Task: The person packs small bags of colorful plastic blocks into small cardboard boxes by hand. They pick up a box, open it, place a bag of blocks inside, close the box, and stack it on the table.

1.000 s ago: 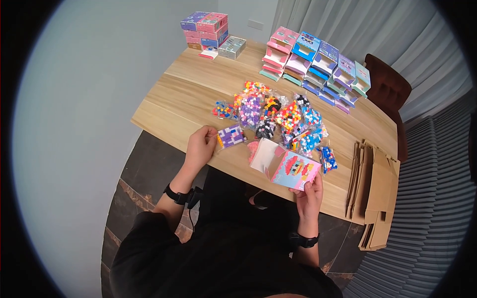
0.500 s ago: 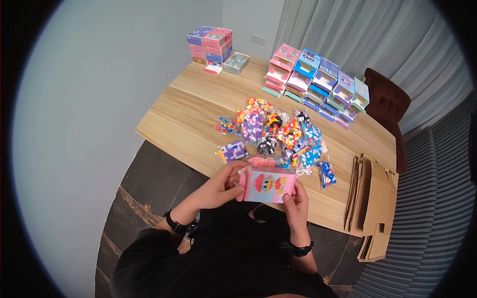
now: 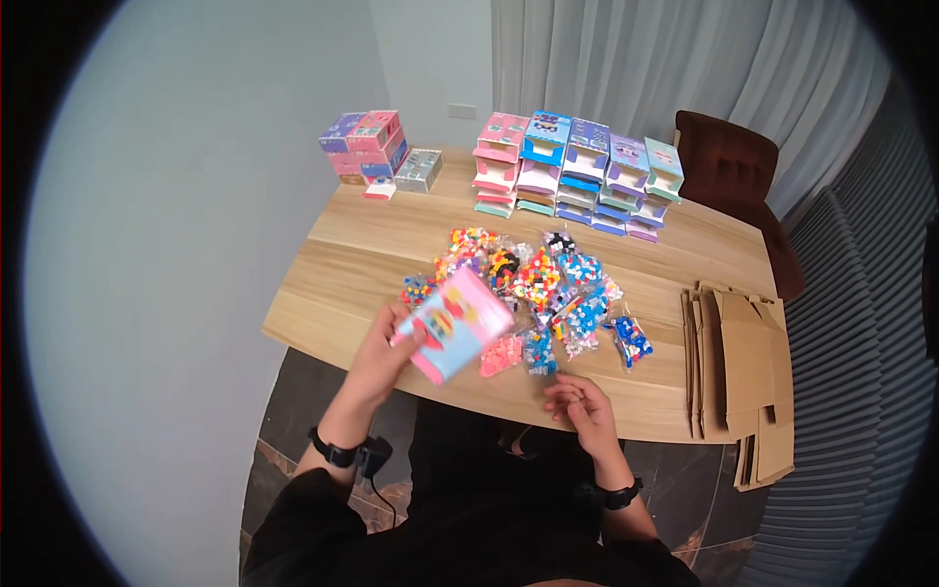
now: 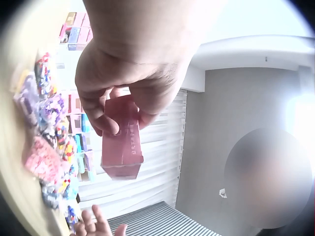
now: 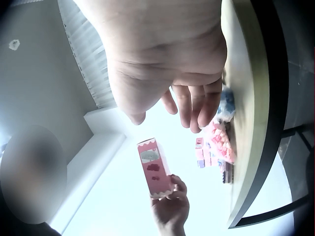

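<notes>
My left hand grips a pink and light-blue cardboard box by its left side and holds it tilted above the table. A colourful picture covers its upper face; in the left wrist view the box shows a plain pink side between thumb and fingers. Over the front edge of the table, my right hand is empty, its fingers loosely bent. Just beyond it lie a bag of blue pieces and a bag of pink pieces. The box hides part of the bag pile behind it.
Several clear bags of coloured pieces are heaped mid-table, with a blue bag to their right. Opened boxes stand stacked at the back, closed ones at the back left. Flattened brown cardboard leans at the right edge.
Both hands came together on the box; then the left hand took it up and leftward, and the right hand let go. The box's open flap no longer shows.
</notes>
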A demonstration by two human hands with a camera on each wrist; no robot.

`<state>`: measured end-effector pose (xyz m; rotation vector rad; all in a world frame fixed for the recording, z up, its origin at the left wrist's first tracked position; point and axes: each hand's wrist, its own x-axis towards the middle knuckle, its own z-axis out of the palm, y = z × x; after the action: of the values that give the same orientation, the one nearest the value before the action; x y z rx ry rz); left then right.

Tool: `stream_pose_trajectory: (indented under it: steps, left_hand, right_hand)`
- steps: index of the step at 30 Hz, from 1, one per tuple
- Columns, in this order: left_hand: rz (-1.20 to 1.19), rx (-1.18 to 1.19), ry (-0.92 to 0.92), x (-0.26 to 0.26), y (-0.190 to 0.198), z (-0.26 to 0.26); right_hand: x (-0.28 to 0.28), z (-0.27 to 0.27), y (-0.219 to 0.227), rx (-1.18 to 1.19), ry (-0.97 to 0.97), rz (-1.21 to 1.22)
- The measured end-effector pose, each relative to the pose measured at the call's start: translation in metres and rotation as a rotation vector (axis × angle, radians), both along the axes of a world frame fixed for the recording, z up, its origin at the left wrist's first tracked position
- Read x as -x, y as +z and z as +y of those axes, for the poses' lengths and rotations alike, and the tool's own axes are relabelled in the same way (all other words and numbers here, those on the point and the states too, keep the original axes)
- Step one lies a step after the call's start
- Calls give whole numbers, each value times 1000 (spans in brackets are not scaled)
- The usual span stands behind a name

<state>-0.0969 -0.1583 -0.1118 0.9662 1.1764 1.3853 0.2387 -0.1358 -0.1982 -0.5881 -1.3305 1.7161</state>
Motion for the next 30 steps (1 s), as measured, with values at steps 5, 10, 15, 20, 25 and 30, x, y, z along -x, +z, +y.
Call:
stream_pose_trajectory:
  steps: [5, 10, 15, 20, 25, 30]
  left_hand:
    - [-172, -52, 82, 16, 43, 67]
    - [-155, -107, 150, 38, 39, 157]
    - [13, 95, 218, 95, -14, 250]
    - [271, 301, 306, 118, -62, 301]
    - [406, 333, 300, 105, -70, 321]
    - [418, 309, 261, 95, -76, 339]
  right_hand:
    - [-6, -3, -15, -8, -16, -147]
    - [-7, 1, -18, -14, -18, -207]
    - [-10, 1, -11, 47, -12, -136]
    - [-10, 1, -17, 7, 8, -162]
    - [-13, 1, -18, -25, 20, -240]
    - [-13, 0, -14, -3, 20, -271]
